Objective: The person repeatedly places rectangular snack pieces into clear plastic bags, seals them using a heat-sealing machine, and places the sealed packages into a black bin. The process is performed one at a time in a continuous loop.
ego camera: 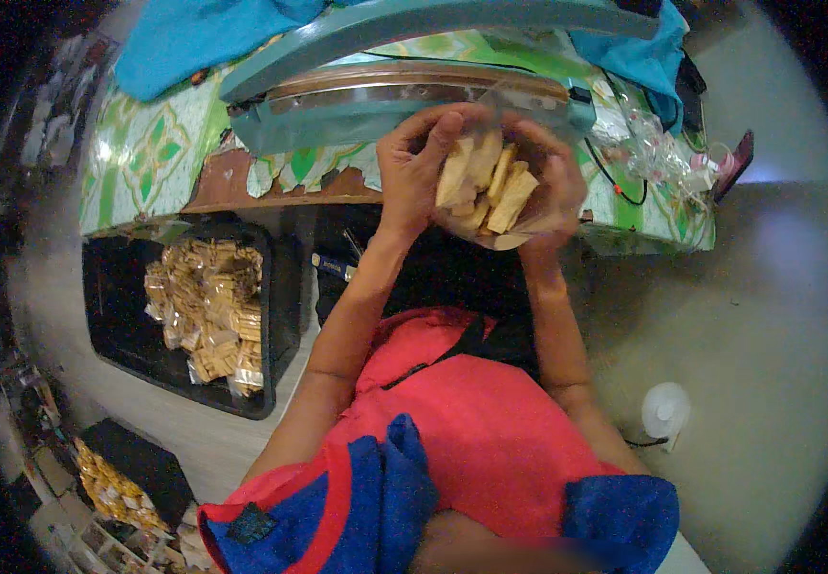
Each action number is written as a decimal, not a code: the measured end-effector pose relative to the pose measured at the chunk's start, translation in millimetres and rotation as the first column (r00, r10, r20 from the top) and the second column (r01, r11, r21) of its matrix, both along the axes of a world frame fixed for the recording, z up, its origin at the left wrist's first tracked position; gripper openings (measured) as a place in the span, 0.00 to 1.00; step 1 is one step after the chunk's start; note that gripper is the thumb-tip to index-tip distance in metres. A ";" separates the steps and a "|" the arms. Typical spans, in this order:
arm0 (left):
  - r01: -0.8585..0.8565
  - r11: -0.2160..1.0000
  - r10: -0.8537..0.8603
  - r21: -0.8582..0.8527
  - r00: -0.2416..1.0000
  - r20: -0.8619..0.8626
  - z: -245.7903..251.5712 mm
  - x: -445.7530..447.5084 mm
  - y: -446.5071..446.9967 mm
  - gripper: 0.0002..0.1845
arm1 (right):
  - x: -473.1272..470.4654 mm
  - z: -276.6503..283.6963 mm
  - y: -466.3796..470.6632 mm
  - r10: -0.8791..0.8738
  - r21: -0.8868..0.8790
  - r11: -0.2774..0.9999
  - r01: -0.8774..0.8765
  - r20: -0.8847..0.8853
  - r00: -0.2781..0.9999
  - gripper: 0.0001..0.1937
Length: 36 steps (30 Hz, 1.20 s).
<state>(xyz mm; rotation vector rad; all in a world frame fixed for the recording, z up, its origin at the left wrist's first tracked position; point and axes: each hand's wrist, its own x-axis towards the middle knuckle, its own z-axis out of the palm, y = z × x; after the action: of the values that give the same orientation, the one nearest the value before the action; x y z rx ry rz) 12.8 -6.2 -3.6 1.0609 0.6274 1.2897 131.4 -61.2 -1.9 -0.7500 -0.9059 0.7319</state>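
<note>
Both my hands hold a clear plastic bag of pale yellow snack sticks (493, 183) in front of a long teal impulse sealer (313, 129). My left hand (421, 158) grips the bag's left side, its thumb near the bag's top. Around the right side curls my right hand (554, 179), which is blurred. The sealer's teal arm (443, 25) is raised above its base. The bag's upper edge is hard to make out against the sealer.
A black crate (267, 323) at the left holds many filled clear packets (206, 308). Crumpled clear plastic (643, 143) and a dark cord (600, 165) lie on the table's right side. Blue cloth (192, 50) lies at the back left. A white fan-like object (665, 410) is at the lower right.
</note>
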 end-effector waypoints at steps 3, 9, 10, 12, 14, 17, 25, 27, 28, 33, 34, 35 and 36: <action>-0.026 0.999 0.027 0.025 1.000 -0.011 -1.4 1.0 -0.5 0.17 | -2.5 2.2 2.3 -0.118 0.011 0.993 0.117 0.086 0.989 0.09; -0.058 0.994 0.051 0.094 0.996 0.072 3.3 7.3 13.1 0.15 | -1.8 8.8 21.8 -0.189 -0.176 0.965 0.193 0.037 0.981 0.06; -0.070 0.994 0.065 0.085 0.996 0.055 3.9 8.0 16.3 0.15 | -1.4 9.2 27.5 -0.177 -0.100 0.979 0.179 0.026 0.984 0.05; -0.097 0.995 0.096 -0.026 0.994 -0.056 4.5 6.0 21.7 0.14 | -1.4 8.4 35.4 -0.244 -0.161 0.954 0.253 0.077 0.967 0.05; -0.107 0.994 0.103 -0.027 0.985 -0.136 4.4 3.6 24.7 0.14 | -1.4 6.4 39.4 -0.258 -0.153 0.950 0.271 0.100 0.961 0.05; -0.080 0.996 0.083 0.024 0.988 -0.130 3.2 2.0 20.3 0.12 | -2.5 2.3 37.9 -0.215 -0.140 0.964 0.224 0.073 0.974 0.04; -0.247 0.953 0.264 0.177 0.962 -0.074 13.9 5.2 16.5 0.06 | 0.3 3.1 39.2 -0.344 0.029 0.939 0.343 0.047 0.938 0.02; -0.239 0.910 0.314 0.338 0.931 -0.186 18.1 -1.4 15.5 0.04 | 3.8 7.0 29.7 -0.291 -0.061 0.948 0.311 0.224 0.930 0.02; -0.221 0.891 0.340 0.396 0.903 -0.261 20.2 -5.1 15.1 0.05 | 5.1 9.7 24.2 -0.253 -0.149 0.941 0.305 0.293 0.922 0.02; -0.171 0.842 0.389 0.511 0.850 -0.356 25.9 -28.9 -10.2 0.10 | 0.5 25.2 -9.3 -0.408 0.100 0.897 0.430 0.558 0.722 0.08; -0.155 0.839 0.389 0.522 0.841 -0.376 25.5 -30.6 -14.6 0.11 | -1.9 27.3 -14.9 -0.416 0.137 0.899 0.417 0.563 0.714 0.09; -0.133 0.845 0.377 0.519 0.836 -0.398 24.8 -31.2 -17.9 0.11 | -4.5 28.3 -17.2 -0.389 0.086 0.903 0.421 0.582 0.714 0.10; -0.122 0.830 0.391 0.544 0.822 -0.413 24.1 -30.9 -20.5 0.11 | -7.4 28.7 -18.5 -0.384 0.080 0.901 0.426 0.601 0.701 0.11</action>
<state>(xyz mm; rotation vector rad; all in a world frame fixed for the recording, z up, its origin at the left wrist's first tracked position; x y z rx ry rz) -18.1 -26.6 20.5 1.8408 0.8931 1.4618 124.0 -79.6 26.8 -1.2385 -1.2386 0.1037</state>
